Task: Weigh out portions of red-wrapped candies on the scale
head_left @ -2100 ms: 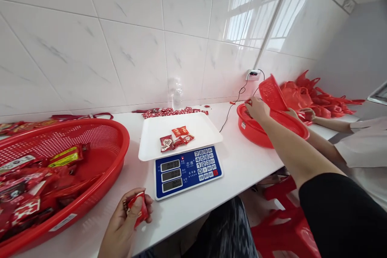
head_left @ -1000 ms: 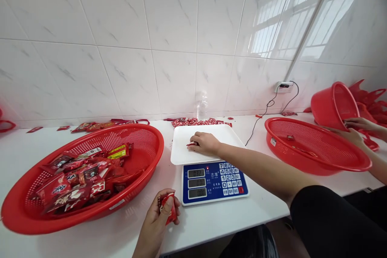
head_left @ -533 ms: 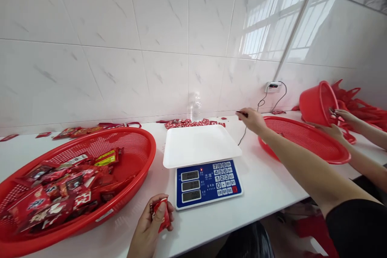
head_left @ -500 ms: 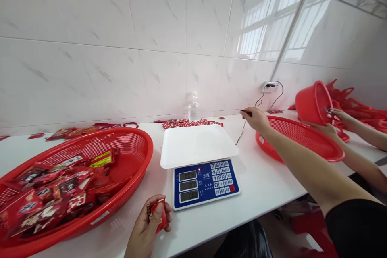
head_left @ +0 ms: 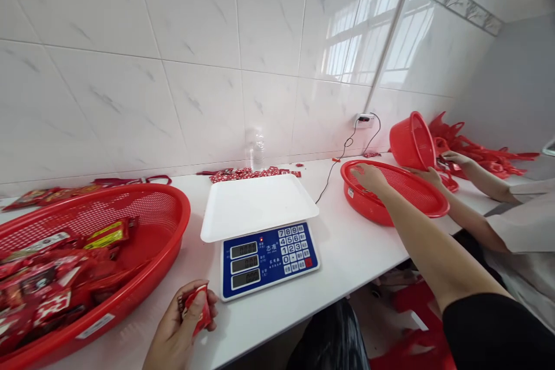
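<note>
Red packet pinched by left fingers; right fingers inside basket rim, grip unclear.

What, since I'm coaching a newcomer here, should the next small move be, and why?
I'd probably lower the right hand slightly into the right-hand red basket: its fingers are over that basket's left end, though whether they hold anything is hidden. The left hand can wait, holding its red packet beside the scale.
</note>
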### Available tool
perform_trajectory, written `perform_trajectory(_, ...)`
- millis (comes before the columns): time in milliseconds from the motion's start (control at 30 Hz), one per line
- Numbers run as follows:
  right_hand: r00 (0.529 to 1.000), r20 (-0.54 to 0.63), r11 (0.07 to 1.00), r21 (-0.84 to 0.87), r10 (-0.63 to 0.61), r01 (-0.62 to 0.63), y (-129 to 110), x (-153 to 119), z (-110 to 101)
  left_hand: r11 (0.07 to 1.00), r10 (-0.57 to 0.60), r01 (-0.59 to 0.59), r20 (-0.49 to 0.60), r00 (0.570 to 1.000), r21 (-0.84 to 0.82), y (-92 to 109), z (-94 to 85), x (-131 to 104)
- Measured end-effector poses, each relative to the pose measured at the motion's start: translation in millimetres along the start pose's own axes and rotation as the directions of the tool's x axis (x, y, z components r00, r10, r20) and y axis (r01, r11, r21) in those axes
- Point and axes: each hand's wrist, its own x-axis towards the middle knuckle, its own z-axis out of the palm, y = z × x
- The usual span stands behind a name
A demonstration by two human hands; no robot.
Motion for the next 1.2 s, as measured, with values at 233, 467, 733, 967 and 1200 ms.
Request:
perform_trajectory(233,0.952,-0.105,0.895,0.326,-0.286,0.305,-129.2,-106.8,42.5,0.973,0.074,-0.107,0.162,0.984,0.204,42.9,8.6,0.9)
perform_trajectory(467,0.706,0.08,0.516,0.74,-0.704,0.431,-237.0,-224.7,73.1,0.951,0.071,-0.168,0.344,0.936,0.261,120.8,60.3,50.8)
perform_trajectory(733,0.648,0.267,0.565,0.766,-0.714,0.308,-241.0,-240.8,83.4,0.688,-0.051,-0.288,0.441,0.896,0.666,117.0,93.6,135.9)
perform_trajectory(967,0.673,0.274,0.576,0.77,-0.687,0.275,-240.2,-244.3,84.1,0.421,0.024,-0.459,0.496,0.868,0.782,108.7,96.0,159.4)
perform_trajectory(1200,0.654,0.327,0.597,0.765,-0.682,0.24,-239.4,-245.7,80.6,0.206,-0.185,-0.597,0.63,0.754,0.775,92.2,88.7,150.6)
